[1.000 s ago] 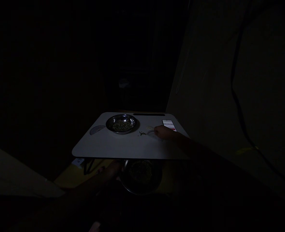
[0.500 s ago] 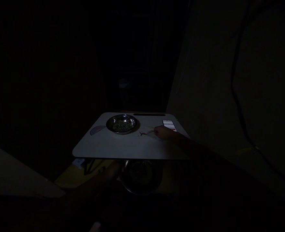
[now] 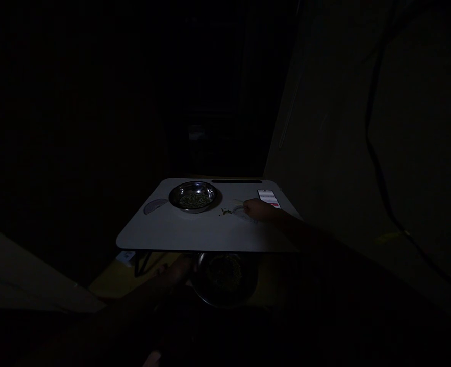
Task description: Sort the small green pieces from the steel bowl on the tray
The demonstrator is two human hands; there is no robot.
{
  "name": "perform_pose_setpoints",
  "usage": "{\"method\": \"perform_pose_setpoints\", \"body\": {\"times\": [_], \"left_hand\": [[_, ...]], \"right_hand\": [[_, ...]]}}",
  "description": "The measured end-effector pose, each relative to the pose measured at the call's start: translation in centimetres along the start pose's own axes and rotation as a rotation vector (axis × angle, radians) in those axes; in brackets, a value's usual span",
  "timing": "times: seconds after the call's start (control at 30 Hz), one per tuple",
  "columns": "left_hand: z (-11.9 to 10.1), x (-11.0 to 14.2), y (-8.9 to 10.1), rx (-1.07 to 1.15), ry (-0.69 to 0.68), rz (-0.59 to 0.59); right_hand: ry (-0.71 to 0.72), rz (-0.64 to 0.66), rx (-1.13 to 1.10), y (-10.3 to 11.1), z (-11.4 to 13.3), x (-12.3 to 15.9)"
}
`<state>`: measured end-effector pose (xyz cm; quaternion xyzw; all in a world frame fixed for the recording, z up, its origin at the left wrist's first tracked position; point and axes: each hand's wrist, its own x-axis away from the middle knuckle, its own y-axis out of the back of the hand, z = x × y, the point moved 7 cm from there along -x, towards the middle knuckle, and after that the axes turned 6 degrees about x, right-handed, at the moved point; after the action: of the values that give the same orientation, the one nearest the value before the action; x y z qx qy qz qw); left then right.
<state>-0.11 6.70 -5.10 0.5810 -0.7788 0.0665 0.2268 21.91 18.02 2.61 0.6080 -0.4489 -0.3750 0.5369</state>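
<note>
R hand (image 3: 259,209) comes in from the right over the tabletop, fingers curled, knuckle end pointing left. By it, partly covered, lies a pale see-through curved piece (image 3: 239,210); too dim to say what exactly, or whether the fist grips it or just sits on it. Its curve bulges left; long axis seems to slant, far left to near right.

L hand (image 3: 180,267) is low, below the table's near edge, reaching R & away, at the left rim of the lower bowl (image 3: 214,305). Can't tell if it's clamped on the rim or only resting; too dark. That bowl's round, so no long axis; mouth faces up, greenish bits inside, far side under the table edge.

Just left of the curved piece: 1 small scatter of green bits (image 3: 226,211), too small to count. Further L: 1 upper steel bowl (image 3: 193,186), upright, mouth up, w/ more green bits. Bowls total 2. 1 half-round patch (image 3: 154,206) L of that. 1 phone (image 3: 268,198), screen lit, just beyond R hand, long axis running away from the person. All on 1 white folding table (image 3: 187,234), w/ 1 dark slot (image 3: 236,181) at far edge. Yellow surface (image 3: 114,278) underneath; 1 dark cable (image 3: 378,173) on R wall.
</note>
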Motion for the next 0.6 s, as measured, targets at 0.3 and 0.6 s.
{"method": "perform_pose_setpoints", "body": {"times": [0.3, 0.6], "left_hand": [[0.3, -0.1, 0.3, -0.026, 0.037, -0.049], [0.1, 0.1, 0.4, -0.027, 0.036, -0.058]], "right_hand": [[0.014, 0.015, 0.005, 0.0, 0.2, -0.4], [-0.082, -0.03, 0.081, 1.3, -0.9, 0.5]]}}
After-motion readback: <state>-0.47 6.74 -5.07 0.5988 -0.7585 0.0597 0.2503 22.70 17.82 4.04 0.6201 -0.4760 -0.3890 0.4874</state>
